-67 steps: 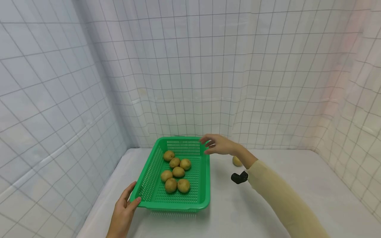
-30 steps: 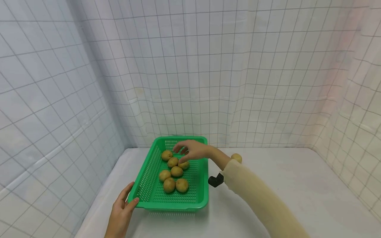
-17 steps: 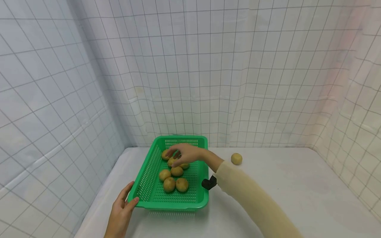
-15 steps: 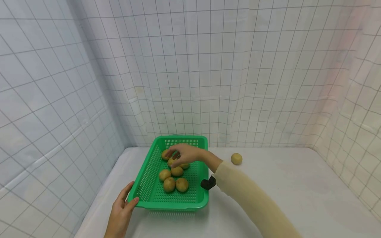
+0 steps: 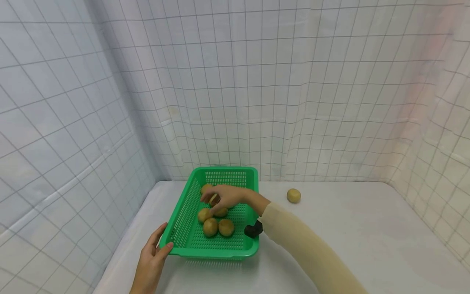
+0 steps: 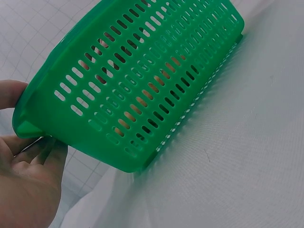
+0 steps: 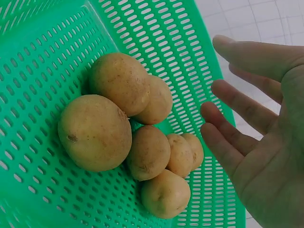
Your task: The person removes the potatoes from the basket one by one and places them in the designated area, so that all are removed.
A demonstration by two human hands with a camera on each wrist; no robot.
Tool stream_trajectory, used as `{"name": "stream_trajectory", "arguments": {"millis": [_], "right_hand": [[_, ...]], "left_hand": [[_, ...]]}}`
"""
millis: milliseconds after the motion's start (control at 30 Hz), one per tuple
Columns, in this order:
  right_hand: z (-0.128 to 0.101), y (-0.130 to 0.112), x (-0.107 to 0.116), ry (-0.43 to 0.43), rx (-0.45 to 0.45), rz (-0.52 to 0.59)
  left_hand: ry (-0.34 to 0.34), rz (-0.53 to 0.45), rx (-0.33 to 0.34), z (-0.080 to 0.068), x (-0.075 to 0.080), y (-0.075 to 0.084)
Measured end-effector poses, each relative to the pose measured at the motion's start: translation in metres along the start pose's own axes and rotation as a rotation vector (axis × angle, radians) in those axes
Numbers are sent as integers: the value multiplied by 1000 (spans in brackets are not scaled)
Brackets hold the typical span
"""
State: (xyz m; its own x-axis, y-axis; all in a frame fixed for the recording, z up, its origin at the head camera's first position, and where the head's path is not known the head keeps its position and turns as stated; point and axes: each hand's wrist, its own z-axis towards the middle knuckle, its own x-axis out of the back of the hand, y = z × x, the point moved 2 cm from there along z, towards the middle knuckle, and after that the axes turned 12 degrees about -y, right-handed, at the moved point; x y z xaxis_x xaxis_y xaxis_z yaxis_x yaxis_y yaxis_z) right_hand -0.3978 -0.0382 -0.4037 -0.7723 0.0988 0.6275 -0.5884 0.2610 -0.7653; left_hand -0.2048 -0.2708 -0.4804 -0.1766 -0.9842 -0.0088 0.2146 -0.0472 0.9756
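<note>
In the head view my left hand point(image 5: 150, 259) grips the near left corner of a green plastic basket point(image 5: 214, 254). The left wrist view shows the thumb on one side of the rim and the fingers point(image 6: 35, 161) curled under it. Several potatoes point(image 5: 211, 227) lie on the basket's slotted floor. My right hand point(image 5: 227, 195) hovers over the far ones, partly covering them. Seen in the right wrist view, that hand's fingers point(image 7: 247, 104) are spread and loosely bent, with nothing between them, beside the potato cluster point(image 7: 95, 133).
One lone potato point(image 5: 293, 195) rests on the white-covered table point(image 5: 352, 228), right of the basket. A black wrist-worn device point(image 5: 253, 229) hangs under my right forearm, overlapping the basket's right rim. White gridded curtains point(image 5: 279, 102) enclose the back and sides.
My right hand has moved left from the basket's far right corner, then lower over the potatoes. The arm has uncovered the lone potato. My left hand keeps its hold on the corner.
</note>
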Motion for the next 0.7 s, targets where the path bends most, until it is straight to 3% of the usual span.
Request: {"name": "stream_trajectory", "arguments": {"millis": [400, 700], "right_hand": [[2, 1, -7, -141, -75, 18], [1, 2, -4, -216, -131, -67]], "left_hand": [[1, -4, 19, -1, 0, 1], [11, 4, 17, -3, -3, 3]]}}
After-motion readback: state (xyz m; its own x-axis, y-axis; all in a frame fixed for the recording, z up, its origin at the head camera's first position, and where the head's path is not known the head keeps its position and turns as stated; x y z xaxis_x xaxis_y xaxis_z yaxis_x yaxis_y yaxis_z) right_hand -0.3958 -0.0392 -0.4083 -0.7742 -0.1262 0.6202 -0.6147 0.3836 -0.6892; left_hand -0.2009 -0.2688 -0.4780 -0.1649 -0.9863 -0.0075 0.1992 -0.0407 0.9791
